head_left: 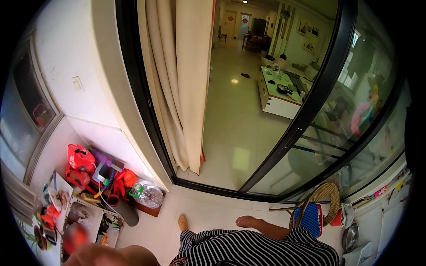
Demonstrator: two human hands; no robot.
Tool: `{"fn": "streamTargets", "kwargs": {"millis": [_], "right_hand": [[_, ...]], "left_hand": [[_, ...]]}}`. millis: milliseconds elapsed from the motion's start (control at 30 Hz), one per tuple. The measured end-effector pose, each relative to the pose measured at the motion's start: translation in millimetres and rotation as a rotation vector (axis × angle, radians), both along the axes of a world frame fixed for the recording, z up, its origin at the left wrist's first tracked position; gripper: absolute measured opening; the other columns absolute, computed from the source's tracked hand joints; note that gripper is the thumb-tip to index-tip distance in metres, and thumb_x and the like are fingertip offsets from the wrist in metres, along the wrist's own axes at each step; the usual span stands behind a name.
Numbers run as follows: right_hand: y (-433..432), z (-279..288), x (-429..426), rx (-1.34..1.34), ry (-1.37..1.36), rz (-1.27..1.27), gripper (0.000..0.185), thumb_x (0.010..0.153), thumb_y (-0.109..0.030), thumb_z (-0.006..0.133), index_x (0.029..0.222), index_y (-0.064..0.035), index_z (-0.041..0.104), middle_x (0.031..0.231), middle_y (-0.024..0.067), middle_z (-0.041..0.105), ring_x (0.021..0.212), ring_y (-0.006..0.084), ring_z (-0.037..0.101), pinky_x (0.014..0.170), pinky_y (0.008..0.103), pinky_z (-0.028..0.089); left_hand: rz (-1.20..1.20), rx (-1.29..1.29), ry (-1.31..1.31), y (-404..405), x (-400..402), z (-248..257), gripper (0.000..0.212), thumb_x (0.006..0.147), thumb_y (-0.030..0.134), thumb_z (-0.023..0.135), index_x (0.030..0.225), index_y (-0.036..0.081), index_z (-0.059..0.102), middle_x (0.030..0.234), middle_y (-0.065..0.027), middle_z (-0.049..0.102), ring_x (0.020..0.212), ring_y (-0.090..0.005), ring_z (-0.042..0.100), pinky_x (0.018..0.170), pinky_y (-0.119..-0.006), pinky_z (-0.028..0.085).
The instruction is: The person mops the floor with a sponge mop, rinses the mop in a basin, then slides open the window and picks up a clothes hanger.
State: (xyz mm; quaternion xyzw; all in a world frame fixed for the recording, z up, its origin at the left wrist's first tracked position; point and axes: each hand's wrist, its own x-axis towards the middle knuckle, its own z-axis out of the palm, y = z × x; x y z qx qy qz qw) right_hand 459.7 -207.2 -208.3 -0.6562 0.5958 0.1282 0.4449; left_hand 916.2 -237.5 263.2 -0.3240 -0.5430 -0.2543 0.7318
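My right hand point(248, 221) hangs low over the pale floor tiles point(213, 206), at the end of a bare forearm. I see nothing in it, and its fingers are too small to make out. Nearest to it stands a wicker chair point(329, 212) with a blue woven seat pad point(312, 219). Close to the camera, part of my bare left arm point(113, 256) fills the lower left edge; my left hand is out of view. Black-and-white striped clothing point(253, 247) covers my body, and one foot point(182, 222) shows on the tiles.
Ahead, a black-framed sliding glass door point(283, 156) stands partly open beside a beige curtain point(191, 83). A living room with a low white table point(281, 108) lies beyond. Left are a cluttered shelf point(100, 206), a large clear plastic bottle point(148, 196) and red bags point(81, 159). A metal basin point(350, 236) stands right.
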Motion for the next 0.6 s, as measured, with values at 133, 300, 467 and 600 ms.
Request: {"fn": "streamTargets", "kwargs": {"millis": [133,300,467,600], "right_hand": [[-15.2,70.9,87.3,0.298,-0.560,-0.158,0.042,0.095,-0.035,0.052,0.124,-0.0078,0.063,0.126,0.0167,0.063,0.116,0.0309,0.060,0.097,0.0381,0.048],[-29.5,112.3,107.1,0.615,-0.673,-0.378,0.043,0.094,-0.036,0.052,0.126,-0.0082,0.061,0.129,0.0168,0.061,0.118,0.0306,0.058,0.099,0.0380,0.047],[-40.6,128.5,134.8,0.718,-0.742,-0.472,0.045,0.094,-0.037,0.053,0.128,-0.0085,0.060,0.132,0.0168,0.059,0.121,0.0303,0.056,0.101,0.0378,0.046],[-49.6,138.8,162.4,0.765,-0.803,-0.529,0.047,0.093,-0.038,0.053,0.130,-0.0088,0.059,0.134,0.0168,0.057,0.123,0.0301,0.055,0.102,0.0377,0.045]], "left_hand": [[0.015,0.197,-0.294,-50.1,-2.3,-30.6,0.040,0.100,0.025,0.049,0.067,0.007,0.062,0.051,-0.0046,0.059,0.034,-0.0141,0.053,0.035,-0.023,0.041],[-0.127,0.633,-0.416,-96.1,-24.4,-80.3,0.041,0.098,0.028,0.053,0.074,-0.003,0.066,0.064,-0.0145,0.065,0.050,-0.0253,0.063,0.049,-0.036,0.049],[-0.172,0.786,-0.632,-123.6,-30.0,-114.6,0.039,0.095,0.025,0.053,0.078,-0.007,0.068,0.066,-0.0167,0.066,0.057,-0.0278,0.062,0.057,-0.038,0.050],[-0.318,0.871,-0.895,-134.2,-45.7,-133.2,0.039,0.097,0.026,0.054,0.088,-0.008,0.070,0.081,-0.0172,0.068,0.070,-0.0248,0.065,0.069,-0.035,0.051]]}}
